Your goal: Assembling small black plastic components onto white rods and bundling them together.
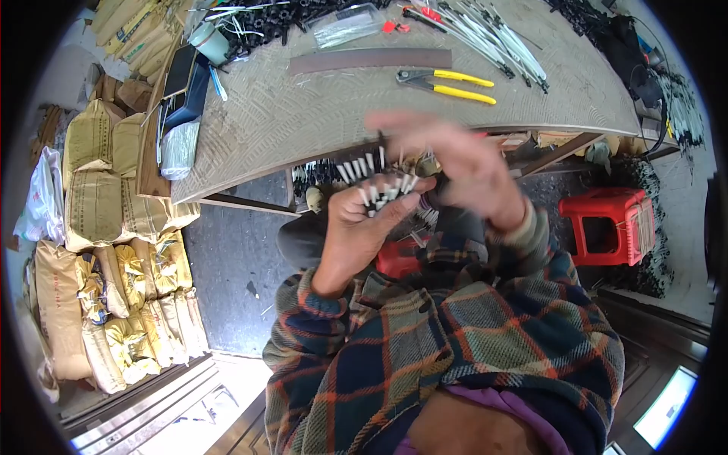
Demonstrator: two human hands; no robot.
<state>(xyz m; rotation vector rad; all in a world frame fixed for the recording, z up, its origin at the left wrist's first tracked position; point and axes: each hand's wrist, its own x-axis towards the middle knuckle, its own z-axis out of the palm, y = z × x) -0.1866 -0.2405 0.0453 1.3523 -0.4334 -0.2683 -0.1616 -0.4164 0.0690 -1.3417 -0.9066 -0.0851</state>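
Note:
My left hand [355,236] is closed around a bundle of thin sticks with white ends and black parts [388,189], just off the table's near edge. The ends spread in a loose fan above my fingers. Beside it to the right hovers my right hand [466,163], smeared by motion. Whether its fingers hold anything does not show. On the table [303,114] beyond lie cutting pliers with yellow handles [462,85] and a flat brown strip [371,61].
White rods with black ends [493,45] and a clear bag [345,26] lie at the table's far side. Small black parts [273,26] are heaped there. Sacks [95,205] are stacked at left. A red stool [607,227] stands at right.

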